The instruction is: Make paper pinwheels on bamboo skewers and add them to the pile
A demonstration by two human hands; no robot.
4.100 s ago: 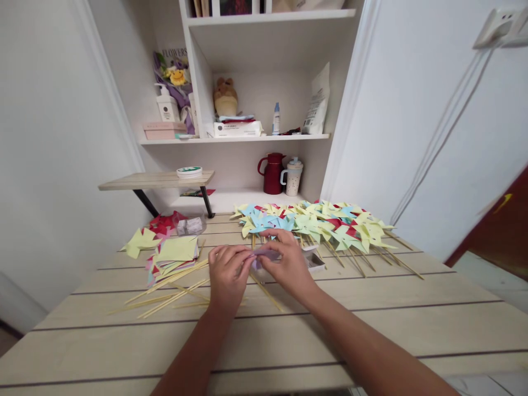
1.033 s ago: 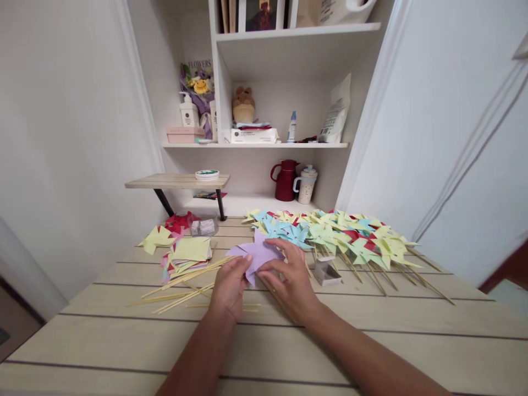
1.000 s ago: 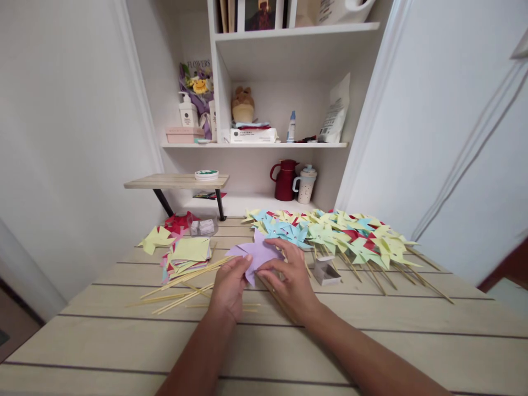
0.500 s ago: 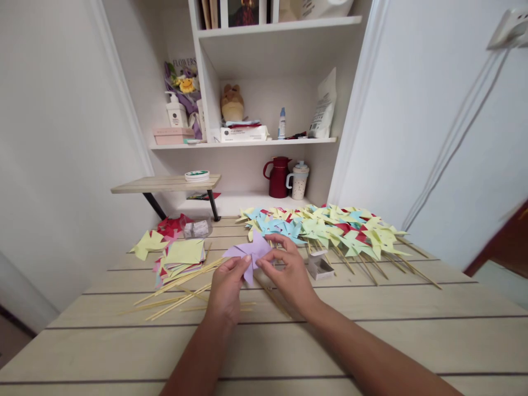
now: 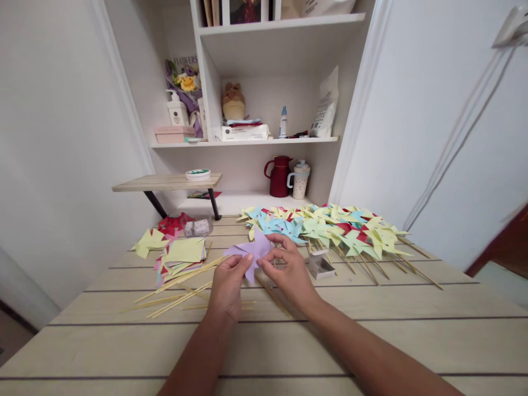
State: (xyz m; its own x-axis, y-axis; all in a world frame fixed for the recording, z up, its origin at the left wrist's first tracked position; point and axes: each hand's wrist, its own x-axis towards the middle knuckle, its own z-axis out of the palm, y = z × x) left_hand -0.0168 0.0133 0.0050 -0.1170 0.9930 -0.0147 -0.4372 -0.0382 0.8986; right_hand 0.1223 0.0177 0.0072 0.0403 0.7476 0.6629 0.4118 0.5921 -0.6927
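Observation:
A purple paper pinwheel (image 5: 251, 252) is held just above the wooden table (image 5: 371, 335), between both my hands. My left hand (image 5: 227, 286) pinches its lower left edge with fingers closed. My right hand (image 5: 289, 269) pinches it near the centre from the right. A thin wooden stick (image 5: 275, 298) runs down and to the right under my right hand. Behind them lies a wide pile of finished pinwheels (image 5: 330, 228) in yellow, green, blue and red, on sticks.
Loose bamboo sticks (image 5: 173, 286) and a stack of coloured paper squares (image 5: 181, 254) lie at the left. A small open box (image 5: 320, 265) sits right of my hands. A small plastic box (image 5: 198, 226), a low wooden riser (image 5: 167, 181), and shelves with a red jug (image 5: 279, 176) stand behind.
Four seconds ago the purple paper was folded small between my fingers; now it is spread as a pinwheel. Over the last second my hands barely move; the camera shifts slightly.

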